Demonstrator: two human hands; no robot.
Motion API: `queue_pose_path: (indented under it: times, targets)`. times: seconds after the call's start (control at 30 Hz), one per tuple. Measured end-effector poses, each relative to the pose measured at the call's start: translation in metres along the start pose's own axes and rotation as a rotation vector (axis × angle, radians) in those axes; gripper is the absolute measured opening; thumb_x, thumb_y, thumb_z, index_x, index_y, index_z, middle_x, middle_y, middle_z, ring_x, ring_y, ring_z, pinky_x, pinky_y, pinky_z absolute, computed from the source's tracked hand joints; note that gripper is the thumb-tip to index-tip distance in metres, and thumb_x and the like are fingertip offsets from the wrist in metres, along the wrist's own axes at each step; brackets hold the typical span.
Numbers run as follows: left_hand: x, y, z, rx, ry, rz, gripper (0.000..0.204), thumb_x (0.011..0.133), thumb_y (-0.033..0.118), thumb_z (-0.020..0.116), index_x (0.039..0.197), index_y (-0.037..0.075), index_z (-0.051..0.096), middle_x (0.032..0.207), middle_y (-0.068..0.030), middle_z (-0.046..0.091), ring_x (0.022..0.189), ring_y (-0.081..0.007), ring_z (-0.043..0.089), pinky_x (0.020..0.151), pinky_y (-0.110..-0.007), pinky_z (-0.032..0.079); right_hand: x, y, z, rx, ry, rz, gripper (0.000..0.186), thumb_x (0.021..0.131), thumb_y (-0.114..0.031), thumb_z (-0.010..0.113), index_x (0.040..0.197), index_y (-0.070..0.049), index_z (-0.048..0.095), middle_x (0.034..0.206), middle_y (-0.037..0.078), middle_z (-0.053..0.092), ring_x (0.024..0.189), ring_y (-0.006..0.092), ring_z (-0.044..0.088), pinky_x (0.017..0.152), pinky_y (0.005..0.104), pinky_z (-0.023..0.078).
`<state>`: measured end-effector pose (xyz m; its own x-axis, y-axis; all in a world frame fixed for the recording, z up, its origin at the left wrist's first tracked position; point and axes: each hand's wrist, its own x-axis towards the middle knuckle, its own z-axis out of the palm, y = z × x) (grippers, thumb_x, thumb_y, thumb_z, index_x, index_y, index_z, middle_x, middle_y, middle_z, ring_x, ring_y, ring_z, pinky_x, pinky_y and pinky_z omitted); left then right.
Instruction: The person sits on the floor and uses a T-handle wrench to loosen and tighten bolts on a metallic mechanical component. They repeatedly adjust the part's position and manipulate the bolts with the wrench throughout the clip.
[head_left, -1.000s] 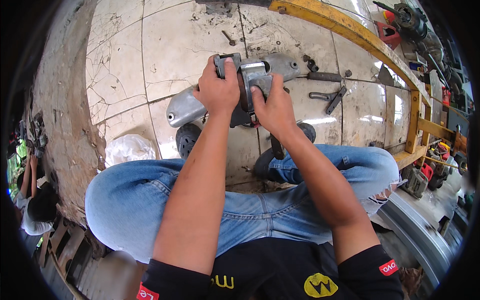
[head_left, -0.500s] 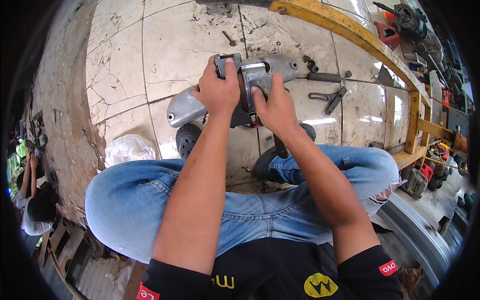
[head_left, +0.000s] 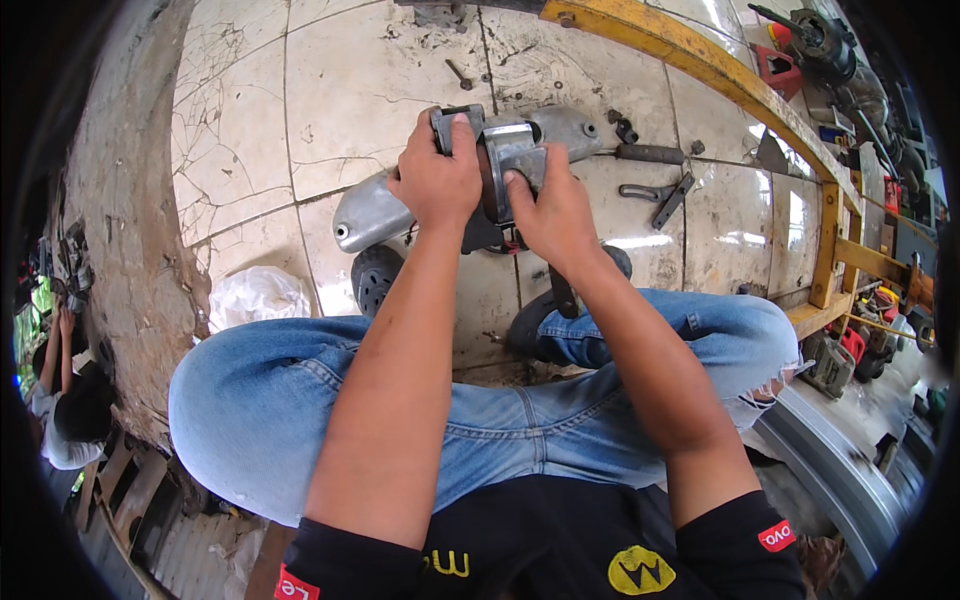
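In front of my shins lies a grey metal assembly with a long rounded silver casting (head_left: 372, 212) sticking out on the left and a similar casting (head_left: 568, 130) on the right, each with a hole near its end. My left hand (head_left: 440, 175) is closed around a dark grey metal block (head_left: 470, 113) with a recessed top. The thumb and fingers of my right hand (head_left: 548, 205) grip a grey metal bracket (head_left: 522, 165) beside a shiny band. Between both hands, the middle of the assembly is partly hidden. A dark flat bar (head_left: 563, 293) shows under my right wrist.
A bolt (head_left: 459, 74) lies on the stained tile floor beyond my hands. To the right are a dark-handled rod (head_left: 648, 153) and a black puller-like tool (head_left: 672, 201). A yellow steel frame (head_left: 740, 85) bounds the right side. A white plastic bag (head_left: 260, 297) sits left; another person (head_left: 75, 410) is far left.
The metal assembly and both hands have shifted very slightly, with the silver castings a touch higher in view. My grip on both parts is the same.
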<state>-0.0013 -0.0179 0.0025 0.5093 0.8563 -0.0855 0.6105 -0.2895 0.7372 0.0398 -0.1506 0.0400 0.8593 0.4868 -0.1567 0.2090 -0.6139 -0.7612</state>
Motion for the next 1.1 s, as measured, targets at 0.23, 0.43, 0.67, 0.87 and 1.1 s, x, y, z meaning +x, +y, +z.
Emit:
queue_pose_path:
  times: [0.23, 0.43, 0.67, 0.87, 1.1]
  targets:
    - [0.001, 0.003, 0.001, -0.003, 0.005, -0.007, 0.055, 0.093, 0.052, 0.054, 0.130, 0.011, 0.062, 0.111, -0.0114, 0.072, 0.108, -0.0336, 0.064, 0.103, -0.057, 0.029, -0.001, -0.002, 0.001, 0.033, -0.020, 0.025, 0.044, 0.093, -0.023, 0.061, 0.123, 0.002, 0.041, 0.087, 0.034, 0.066, 0.085, 0.0541, 0.063, 0.077, 0.0587, 0.048]
    - [-0.003, 0.004, -0.003, 0.018, -0.068, -0.044, 0.058, 0.096, 0.055, 0.049, 0.135, 0.014, 0.059, 0.120, -0.0120, 0.070, 0.117, -0.0324, 0.061, 0.108, -0.052, 0.025, 0.000, -0.001, -0.001, 0.025, 0.006, 0.038, 0.043, 0.093, -0.023, 0.061, 0.122, 0.002, 0.041, 0.086, 0.035, 0.066, 0.085, 0.0543, 0.063, 0.076, 0.0582, 0.049]
    - [0.001, 0.006, -0.003, -0.001, -0.030, -0.027, 0.054, 0.093, 0.051, 0.054, 0.130, 0.013, 0.062, 0.114, -0.0115, 0.071, 0.110, -0.0330, 0.063, 0.104, -0.055, 0.029, 0.000, 0.000, -0.001, 0.023, -0.008, 0.043, 0.045, 0.092, -0.023, 0.062, 0.123, 0.002, 0.040, 0.086, 0.034, 0.066, 0.083, 0.0544, 0.063, 0.074, 0.0583, 0.049]
    - [0.003, 0.007, -0.002, -0.025, -0.029, -0.023, 0.054, 0.093, 0.052, 0.054, 0.130, 0.013, 0.062, 0.114, -0.0117, 0.071, 0.111, -0.0330, 0.063, 0.103, -0.054, 0.030, 0.000, 0.003, 0.001, -0.020, -0.027, -0.015, 0.046, 0.092, -0.022, 0.062, 0.124, 0.002, 0.040, 0.088, 0.034, 0.066, 0.084, 0.0534, 0.064, 0.075, 0.0577, 0.049]
    - [-0.001, 0.004, -0.002, -0.005, -0.025, -0.039, 0.053, 0.093, 0.051, 0.055, 0.129, 0.013, 0.063, 0.114, -0.0110, 0.071, 0.111, -0.0334, 0.063, 0.103, -0.058, 0.029, -0.003, 0.000, 0.008, 0.079, 0.079, 0.017, 0.045, 0.092, -0.019, 0.062, 0.125, 0.002, 0.040, 0.089, 0.035, 0.066, 0.084, 0.0541, 0.064, 0.075, 0.0570, 0.050]
